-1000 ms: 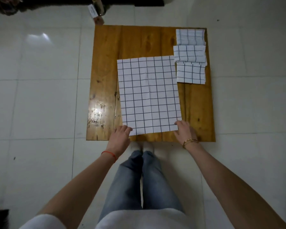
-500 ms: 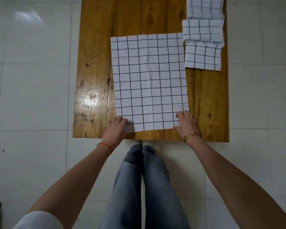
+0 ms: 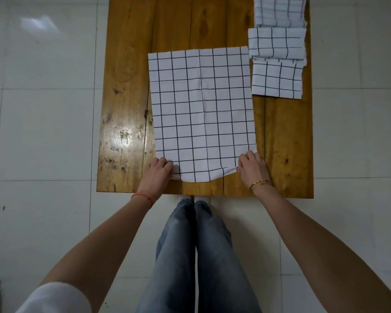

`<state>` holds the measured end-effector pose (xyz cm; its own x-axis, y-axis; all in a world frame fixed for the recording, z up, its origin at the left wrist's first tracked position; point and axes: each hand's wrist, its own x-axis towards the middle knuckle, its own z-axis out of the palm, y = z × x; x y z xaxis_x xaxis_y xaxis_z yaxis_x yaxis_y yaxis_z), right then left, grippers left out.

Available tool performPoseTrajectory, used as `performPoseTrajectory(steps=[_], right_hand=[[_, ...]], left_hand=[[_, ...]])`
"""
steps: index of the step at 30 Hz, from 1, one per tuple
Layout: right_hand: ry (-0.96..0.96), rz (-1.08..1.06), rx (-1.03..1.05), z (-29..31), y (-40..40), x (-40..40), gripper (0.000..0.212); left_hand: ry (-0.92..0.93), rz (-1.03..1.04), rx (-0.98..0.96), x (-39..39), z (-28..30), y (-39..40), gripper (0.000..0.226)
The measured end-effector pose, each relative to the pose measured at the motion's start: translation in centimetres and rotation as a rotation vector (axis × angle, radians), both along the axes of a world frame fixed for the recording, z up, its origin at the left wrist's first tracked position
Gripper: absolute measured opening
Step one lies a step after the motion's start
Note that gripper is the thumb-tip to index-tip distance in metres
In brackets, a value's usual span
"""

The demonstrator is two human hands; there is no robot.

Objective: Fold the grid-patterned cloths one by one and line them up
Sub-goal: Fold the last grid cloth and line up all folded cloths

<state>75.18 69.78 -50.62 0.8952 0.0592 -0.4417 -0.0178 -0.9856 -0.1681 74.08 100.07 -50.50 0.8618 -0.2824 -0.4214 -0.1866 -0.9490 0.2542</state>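
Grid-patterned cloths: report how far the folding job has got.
Done: three folded white grid-patterned cloths lie in a row along the right edge of the brown wooden table. In hand: the unfolded white grid-patterned cloth is spread flat, the left hand and right hand gripping its near corners. Left: fold it and add it to the row.

Wooden table [image 3: 127,91] on tiled floor [image 3: 43,132]
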Motion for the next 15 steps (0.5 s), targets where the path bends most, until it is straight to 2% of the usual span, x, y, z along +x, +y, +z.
performPoseTrajectory(steps=[7,10,15], right_hand=[[-0.031,-0.051,0.123,4.6,0.8,1.0,0.008],[-0.008,-0.067,0.152,7.0,1.4,1.9,0.017],[-0.001,-0.020,0.201,11.8,1.9,3.8,0.018]], left_hand=[[-0.034,0.150,-0.114,0.5,4.2,0.1,0.005],[-0.034,0.173,-0.210,1.2,6.3,1.0,0.017],[-0.078,0.222,-0.348,2.9,11.6,2.0,0.018]])
